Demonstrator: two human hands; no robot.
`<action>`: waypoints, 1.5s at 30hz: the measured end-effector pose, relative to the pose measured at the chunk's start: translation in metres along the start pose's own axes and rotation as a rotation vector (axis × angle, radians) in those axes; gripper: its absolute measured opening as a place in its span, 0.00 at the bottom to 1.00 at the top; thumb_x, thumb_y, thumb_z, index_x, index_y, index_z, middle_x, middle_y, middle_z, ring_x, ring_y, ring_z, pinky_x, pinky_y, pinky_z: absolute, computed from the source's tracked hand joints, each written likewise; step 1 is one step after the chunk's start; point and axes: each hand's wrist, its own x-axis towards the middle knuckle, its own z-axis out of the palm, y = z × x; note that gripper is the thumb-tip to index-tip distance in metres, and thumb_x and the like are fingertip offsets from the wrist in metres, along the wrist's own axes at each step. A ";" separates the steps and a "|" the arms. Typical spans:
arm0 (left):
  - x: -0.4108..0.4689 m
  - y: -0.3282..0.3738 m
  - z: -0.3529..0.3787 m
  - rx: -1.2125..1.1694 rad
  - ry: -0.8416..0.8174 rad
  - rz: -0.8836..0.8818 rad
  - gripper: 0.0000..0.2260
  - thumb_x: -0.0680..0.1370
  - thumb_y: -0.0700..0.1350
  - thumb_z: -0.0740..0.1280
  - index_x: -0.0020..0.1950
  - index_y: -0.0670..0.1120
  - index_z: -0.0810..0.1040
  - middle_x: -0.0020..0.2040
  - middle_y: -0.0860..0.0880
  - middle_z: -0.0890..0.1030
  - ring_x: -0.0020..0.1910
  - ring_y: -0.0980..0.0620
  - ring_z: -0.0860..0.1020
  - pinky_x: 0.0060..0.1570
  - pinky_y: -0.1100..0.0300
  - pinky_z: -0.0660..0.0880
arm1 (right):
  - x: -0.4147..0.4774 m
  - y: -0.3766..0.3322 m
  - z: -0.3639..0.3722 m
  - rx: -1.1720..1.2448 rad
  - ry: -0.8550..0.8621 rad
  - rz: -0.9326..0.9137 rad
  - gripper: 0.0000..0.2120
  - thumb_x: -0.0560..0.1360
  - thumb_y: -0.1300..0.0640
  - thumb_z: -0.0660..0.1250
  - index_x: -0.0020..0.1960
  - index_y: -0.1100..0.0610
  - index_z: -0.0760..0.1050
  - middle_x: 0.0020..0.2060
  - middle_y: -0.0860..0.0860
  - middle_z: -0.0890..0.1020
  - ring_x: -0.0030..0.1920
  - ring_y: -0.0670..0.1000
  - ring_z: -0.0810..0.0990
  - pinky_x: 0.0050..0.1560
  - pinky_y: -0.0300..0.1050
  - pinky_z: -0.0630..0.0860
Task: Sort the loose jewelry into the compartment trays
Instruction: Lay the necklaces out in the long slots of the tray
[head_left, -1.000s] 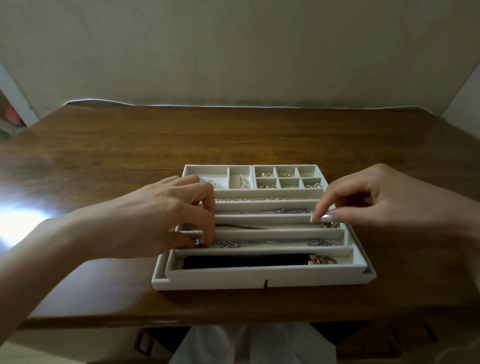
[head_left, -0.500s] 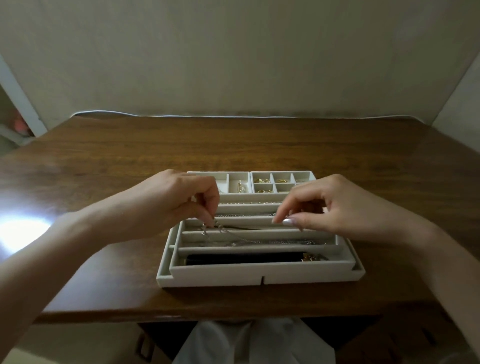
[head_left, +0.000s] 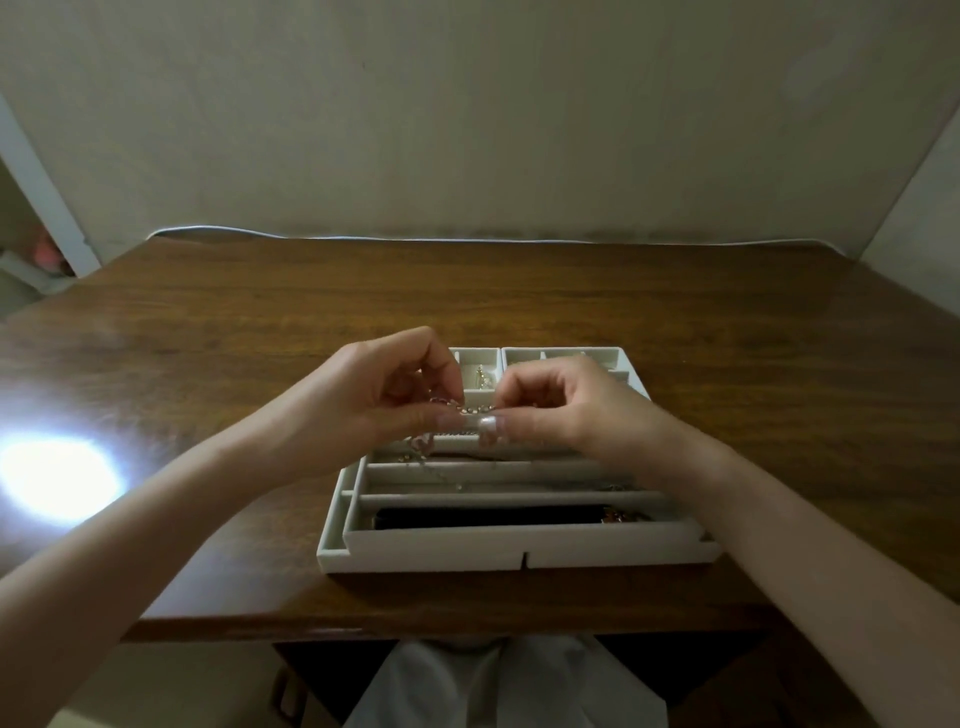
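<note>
A white compartment tray lies on the wooden table near its front edge. It has long slots at the front and small square cells at the back, some holding small pieces. My left hand and my right hand meet above the tray's middle. Both pinch a thin silver chain stretched between the fingertips. The chain's loose end hangs down into a long slot. A black insert fills the front slot, with gold pieces at its right end.
A bright light reflection glares on the table at the left. A wall stands behind the table's far edge. White cloth on my lap shows below the front edge.
Both hands have risen from the long slots and come together over the tray. The silver chain, earlier lying in a slot, is now lifted between them.
</note>
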 end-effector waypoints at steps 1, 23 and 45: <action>-0.002 -0.001 -0.001 0.022 -0.010 -0.014 0.07 0.69 0.49 0.70 0.46 0.51 0.76 0.40 0.49 0.80 0.36 0.48 0.79 0.37 0.55 0.79 | -0.002 0.000 -0.004 0.037 0.008 -0.006 0.02 0.74 0.59 0.68 0.42 0.55 0.78 0.37 0.48 0.83 0.38 0.44 0.79 0.40 0.34 0.75; -0.020 -0.012 -0.009 -0.062 0.034 -0.196 0.18 0.58 0.61 0.74 0.44 0.57 0.82 0.41 0.50 0.83 0.40 0.53 0.82 0.42 0.64 0.79 | -0.046 0.014 -0.068 0.003 0.022 0.019 0.10 0.64 0.54 0.72 0.45 0.50 0.83 0.36 0.49 0.80 0.37 0.48 0.78 0.38 0.38 0.77; -0.021 0.001 0.004 -0.299 0.195 -0.357 0.11 0.64 0.41 0.71 0.39 0.37 0.72 0.36 0.40 0.84 0.35 0.45 0.84 0.28 0.61 0.79 | -0.051 0.023 -0.063 0.096 0.242 -0.083 0.11 0.61 0.64 0.73 0.44 0.56 0.82 0.33 0.50 0.80 0.34 0.51 0.80 0.36 0.41 0.80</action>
